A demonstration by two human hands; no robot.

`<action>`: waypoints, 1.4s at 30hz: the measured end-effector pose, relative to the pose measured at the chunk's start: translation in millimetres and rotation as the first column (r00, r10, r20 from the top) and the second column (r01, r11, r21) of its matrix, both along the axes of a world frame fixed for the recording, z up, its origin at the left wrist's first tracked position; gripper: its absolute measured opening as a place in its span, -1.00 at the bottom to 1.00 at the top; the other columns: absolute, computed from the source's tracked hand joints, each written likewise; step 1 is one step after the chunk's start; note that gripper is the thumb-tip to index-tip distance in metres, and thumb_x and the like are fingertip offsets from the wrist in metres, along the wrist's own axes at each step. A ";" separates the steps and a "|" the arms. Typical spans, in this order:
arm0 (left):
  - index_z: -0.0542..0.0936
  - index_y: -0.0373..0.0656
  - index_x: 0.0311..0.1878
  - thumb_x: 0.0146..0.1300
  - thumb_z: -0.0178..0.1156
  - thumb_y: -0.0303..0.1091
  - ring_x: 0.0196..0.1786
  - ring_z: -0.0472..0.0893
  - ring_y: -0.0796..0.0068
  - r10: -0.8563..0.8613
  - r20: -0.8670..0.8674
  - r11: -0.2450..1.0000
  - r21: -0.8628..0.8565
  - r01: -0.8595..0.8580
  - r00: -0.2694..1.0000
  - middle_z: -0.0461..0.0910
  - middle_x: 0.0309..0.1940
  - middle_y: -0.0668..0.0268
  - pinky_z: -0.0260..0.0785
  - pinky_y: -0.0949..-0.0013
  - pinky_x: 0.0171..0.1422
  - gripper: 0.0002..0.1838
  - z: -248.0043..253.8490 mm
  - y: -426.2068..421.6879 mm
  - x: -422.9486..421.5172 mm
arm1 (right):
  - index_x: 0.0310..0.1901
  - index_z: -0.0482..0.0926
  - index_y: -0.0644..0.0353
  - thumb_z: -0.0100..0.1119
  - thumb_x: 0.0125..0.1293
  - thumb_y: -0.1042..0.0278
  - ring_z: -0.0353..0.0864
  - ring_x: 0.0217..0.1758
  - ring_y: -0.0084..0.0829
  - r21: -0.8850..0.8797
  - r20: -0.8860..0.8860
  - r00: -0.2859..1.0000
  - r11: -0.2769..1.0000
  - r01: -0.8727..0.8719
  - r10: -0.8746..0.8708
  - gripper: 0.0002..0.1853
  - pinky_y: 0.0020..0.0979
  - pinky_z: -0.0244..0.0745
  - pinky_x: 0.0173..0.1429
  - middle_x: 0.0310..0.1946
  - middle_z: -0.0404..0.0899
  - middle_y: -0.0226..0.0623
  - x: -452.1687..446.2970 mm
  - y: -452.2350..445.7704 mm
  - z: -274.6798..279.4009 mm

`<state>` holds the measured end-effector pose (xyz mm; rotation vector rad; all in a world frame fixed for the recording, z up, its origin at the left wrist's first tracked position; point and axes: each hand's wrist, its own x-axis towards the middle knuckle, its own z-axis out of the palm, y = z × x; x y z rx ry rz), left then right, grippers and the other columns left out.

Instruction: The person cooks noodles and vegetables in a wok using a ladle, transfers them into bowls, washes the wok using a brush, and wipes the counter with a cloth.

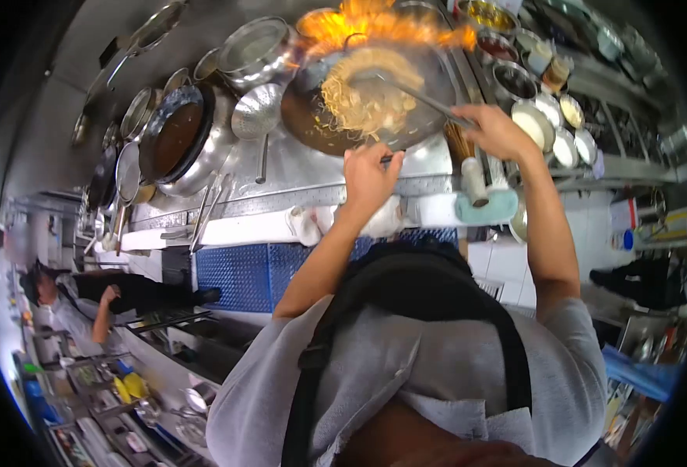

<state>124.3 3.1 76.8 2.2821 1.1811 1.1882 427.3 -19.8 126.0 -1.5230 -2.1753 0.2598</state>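
A large dark wok [301, 124] sits on the steel range, with a heap of noodles [371, 97] inside it. My left hand [369, 177] is closed at the wok's near edge, around what looks like its dark handle; most of the grip is hidden by the fingers. In my right hand [499, 134], closed at the wok's right side, is the long handle of a ladle [421, 97]. The ladle's head reaches into the noodles and is partly hidden among them. Orange flames [382, 29] rise behind the far rim.
Left of the wok lies a perforated skimmer [258, 115], near a pan of brown liquid [174, 136]. A bamboo brush [459, 144] and green cloth [490, 207] are at right, below several seasoning containers [532, 126]. White towels [250, 230] line the front edge. Another person [87, 300] stands at left.
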 end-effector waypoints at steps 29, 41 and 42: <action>0.66 -0.08 -0.40 0.20 0.48 -0.21 -0.32 0.56 0.17 -0.038 -0.064 0.999 0.017 0.039 0.997 0.57 -0.54 0.27 0.26 0.10 -0.05 -0.78 -44.4 -19.0 -25.0 | 0.46 0.50 0.14 0.24 0.40 0.57 0.68 0.02 -0.46 -0.567 -0.287 0.839 0.788 0.241 -0.463 -0.42 -0.43 0.55 0.10 0.08 0.76 -0.22 -17.0 -83.8 32.1; 0.70 -0.09 -0.01 0.20 0.46 -0.26 0.11 0.58 0.11 0.016 -0.038 0.999 0.038 -0.015 0.999 0.66 -0.07 0.15 0.31 0.01 0.28 -0.68 -77.6 84.8 -5.9 | 0.37 0.61 0.01 0.40 0.23 0.50 0.72 -0.16 -0.42 -0.398 0.034 0.899 0.819 0.414 -0.437 -0.38 -0.35 0.60 0.08 -0.09 0.78 -0.04 62.4 -38.8 7.5; 0.69 -0.09 0.10 0.19 0.44 -0.29 0.21 0.55 0.10 0.029 0.010 0.991 0.130 -0.030 1.000 0.63 0.03 0.12 0.28 -0.02 0.35 -0.61 -78.0 69.0 -14.1 | 0.39 0.59 0.04 0.39 0.25 0.48 0.70 -0.23 -0.45 -0.290 -0.026 0.916 0.880 0.377 -0.401 -0.38 -0.37 0.59 0.01 -0.22 0.76 -0.09 59.4 -27.1 -20.3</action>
